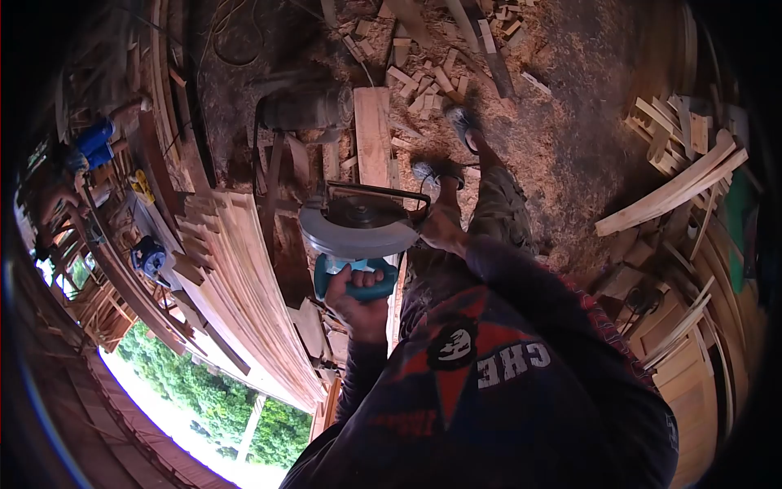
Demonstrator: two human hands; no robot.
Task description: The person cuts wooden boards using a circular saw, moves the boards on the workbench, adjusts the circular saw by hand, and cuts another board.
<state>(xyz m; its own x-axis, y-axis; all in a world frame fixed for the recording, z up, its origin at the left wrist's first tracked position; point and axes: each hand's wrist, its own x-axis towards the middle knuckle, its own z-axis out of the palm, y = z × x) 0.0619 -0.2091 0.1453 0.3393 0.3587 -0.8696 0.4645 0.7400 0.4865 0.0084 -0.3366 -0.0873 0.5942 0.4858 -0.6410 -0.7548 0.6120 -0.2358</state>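
A teal circular saw (358, 232) with a grey blade guard is in the middle of the view. My left hand (358, 306) is closed round its teal handle, with the thumb and curled fingers showing. On the other side, my right hand (442, 231) is closed at the end of the saw's base plate; its fingertips are partly hidden. A wooden board (373, 138) lies just beyond the saw. Left of the saw is a large stack of long, curved wooden pieces (252, 285).
Offcuts (428, 85) and sawdust cover the ground around my feet (460, 130). Curved boards (676, 191) and wooden panels (684, 399) are on the right. A blue power tool (149, 257) sits at the left, and a dark cylindrical object (305, 108) stands beyond the saw.
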